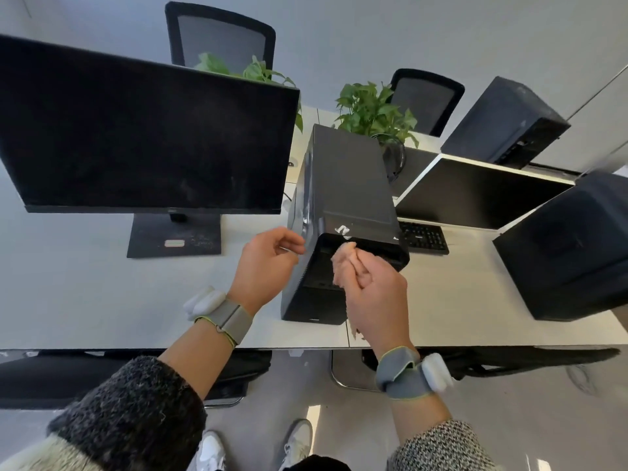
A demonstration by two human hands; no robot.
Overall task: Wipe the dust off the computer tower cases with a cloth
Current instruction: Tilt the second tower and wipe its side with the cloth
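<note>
Here the right grip (pixel 373 287) clutches the cloth (pixel 345 263) at the front top edge of the middle tower (pixel 350 185) on the table (pixel 85 300), left grip (pixel 268 263) slack alongside, so a hard wipe may shove the unbraced case

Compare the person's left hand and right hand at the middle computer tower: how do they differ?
The right hand grips a pinkish cloth at the upper front of the tower; the left hand holds nothing, fingers loosely curled beside its left edge. The left hand's sleeve is dark and fuzzy; the right hand's sleeve is lighter, speckled knit. Both wear a grey wrist strap with a white device.
</note>
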